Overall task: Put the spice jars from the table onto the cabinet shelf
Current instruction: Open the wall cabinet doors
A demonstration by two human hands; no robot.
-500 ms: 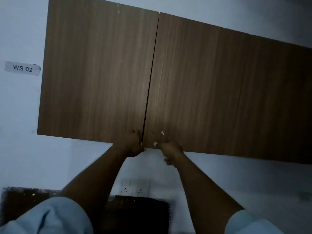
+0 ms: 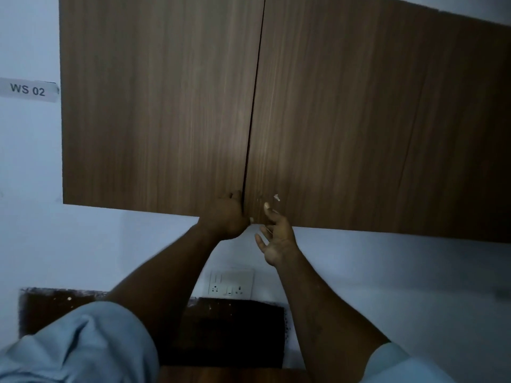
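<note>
Looks like the opening step, ahead of moving any jar: facing a wall cabinet [image 2: 331, 64] with left door [image 2: 154, 106] and right door [image 2: 359, 128] both closed or very nearly so, just a thin dark seam [image 2: 253, 106] between them. Left hand [image 2: 228, 217] up at the bottom of that seam, fingers curled round the lower inner corner of the left door, gripping its edge. Right hand [image 2: 276, 239] just to the right, at the right door's bottom edge, palm turned back toward the camera, fingers spread and loosely bent, holding nothing; contact between the uppermost fingertip and the door face impossible to judge. No spice jars in view anywhere, so presumably down on the table, out of frame; shelf hidden behind the doors. Lower on the wall, a socket plate [image 2: 231, 283]; at the near edge, a strip of wood surface [image 2: 221, 375], possibly the table, hard to say. Far left on the wall, a label [image 2: 27, 89] reading WS 02. Next, most likely: pull the left door outward from that corner, hook the right fingers under the right door's lower edge and swing it open the same way, leaning back enough to keep clear of both swinging doors. Only then worth reaching down for a jar.
</note>
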